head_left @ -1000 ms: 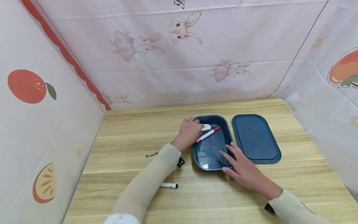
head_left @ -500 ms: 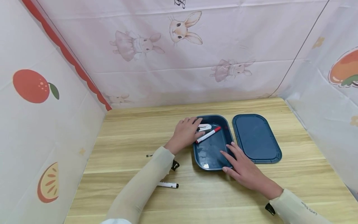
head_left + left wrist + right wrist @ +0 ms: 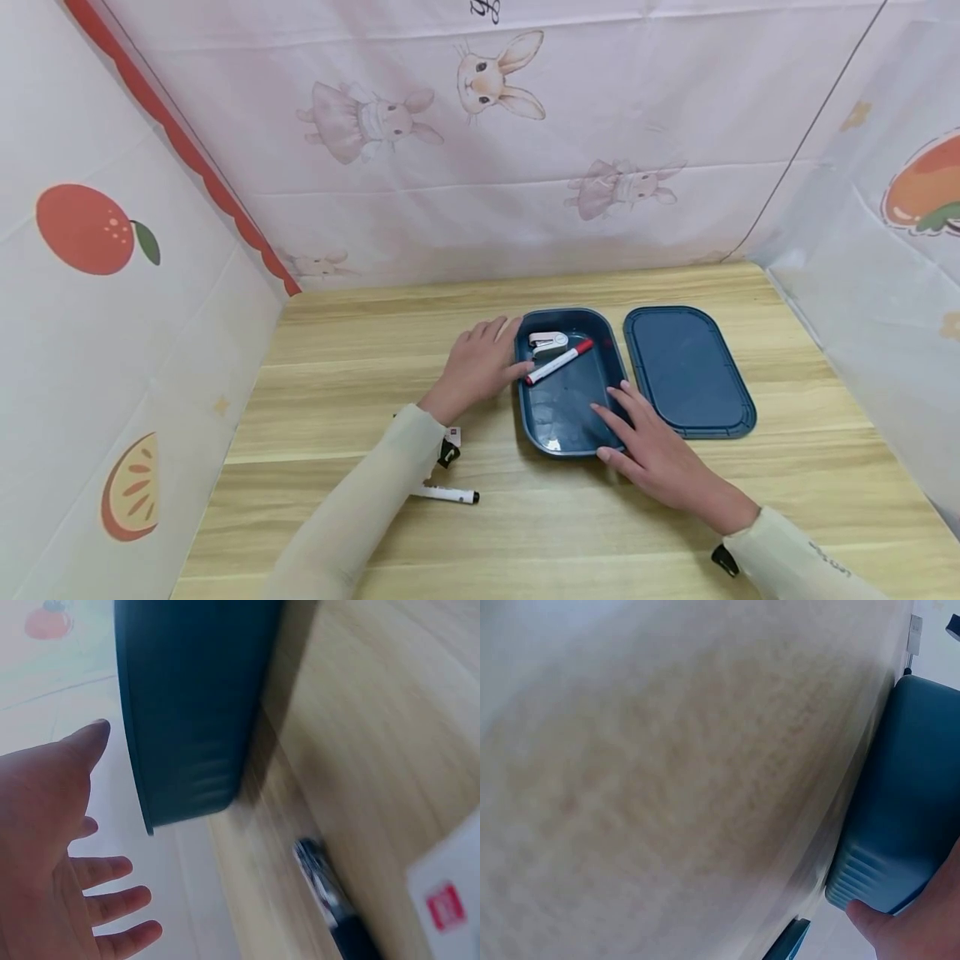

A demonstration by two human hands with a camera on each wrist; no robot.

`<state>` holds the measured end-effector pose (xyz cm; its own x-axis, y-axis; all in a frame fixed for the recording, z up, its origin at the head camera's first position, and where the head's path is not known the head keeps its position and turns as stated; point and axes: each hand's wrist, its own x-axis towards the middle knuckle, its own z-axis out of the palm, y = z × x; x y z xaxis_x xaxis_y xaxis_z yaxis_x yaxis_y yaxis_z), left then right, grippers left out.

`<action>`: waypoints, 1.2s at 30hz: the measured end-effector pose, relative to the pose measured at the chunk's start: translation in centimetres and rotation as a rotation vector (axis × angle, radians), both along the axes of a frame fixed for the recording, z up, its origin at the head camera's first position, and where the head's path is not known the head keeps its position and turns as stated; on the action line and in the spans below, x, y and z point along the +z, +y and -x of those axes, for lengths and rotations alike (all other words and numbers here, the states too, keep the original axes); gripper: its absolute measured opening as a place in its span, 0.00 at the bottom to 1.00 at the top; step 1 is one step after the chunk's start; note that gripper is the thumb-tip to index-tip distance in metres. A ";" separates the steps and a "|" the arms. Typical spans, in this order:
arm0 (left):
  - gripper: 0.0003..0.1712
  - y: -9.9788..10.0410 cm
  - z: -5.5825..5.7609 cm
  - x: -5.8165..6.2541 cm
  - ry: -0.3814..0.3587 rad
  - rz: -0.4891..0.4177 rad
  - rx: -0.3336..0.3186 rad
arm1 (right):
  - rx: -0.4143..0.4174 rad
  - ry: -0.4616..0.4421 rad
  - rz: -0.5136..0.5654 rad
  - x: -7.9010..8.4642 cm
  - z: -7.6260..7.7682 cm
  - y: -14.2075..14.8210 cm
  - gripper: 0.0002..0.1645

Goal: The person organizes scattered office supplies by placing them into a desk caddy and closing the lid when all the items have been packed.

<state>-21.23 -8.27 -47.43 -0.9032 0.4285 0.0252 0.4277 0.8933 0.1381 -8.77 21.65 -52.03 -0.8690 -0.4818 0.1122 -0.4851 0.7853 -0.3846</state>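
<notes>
My left hand (image 3: pixel 480 362) has its fingers spread beside the left rim of a dark blue plastic box (image 3: pixel 562 417). Nothing is in its grasp. Inside the box lie a small white stapler (image 3: pixel 550 342) and a white marker with red ends (image 3: pixel 561 362), side by side near the far left. My right hand (image 3: pixel 654 457) rests with extended fingers on the box's near right rim. In the left wrist view, a dark pen (image 3: pixel 330 896) and a white piece with a red mark (image 3: pixel 446 907) lie on the table, both partly cut off.
A flat blue lid (image 3: pixel 690 371) lies right of the box. A white marker with a black end (image 3: pixel 450 494) lies near my left sleeve, which partly covers it. Printed cloth walls (image 3: pixel 480 167) stand behind and beside the wooden table (image 3: pixel 555 525).
My left hand has let go of the stapler in the box and drawn back left over the rim, its fingers spreading. My right hand has stayed on the box.
</notes>
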 end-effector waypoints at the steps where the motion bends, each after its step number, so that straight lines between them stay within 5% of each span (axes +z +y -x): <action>1: 0.49 -0.3 -0.1 -0.1 0.001 0.004 0.003 | -0.002 -0.004 -0.004 0.0 0.0 0.0 0.36; 14: 0.47 -5.6 -2.1 -1.9 -0.067 -0.042 0.040 | 0.009 0.002 -0.003 -0.2 0.0 -0.2 0.36; 36: 0.41 -12.7 -4.4 -4.4 -0.077 -0.069 0.107 | -0.011 -0.014 -0.015 -0.1 0.2 -0.1 0.37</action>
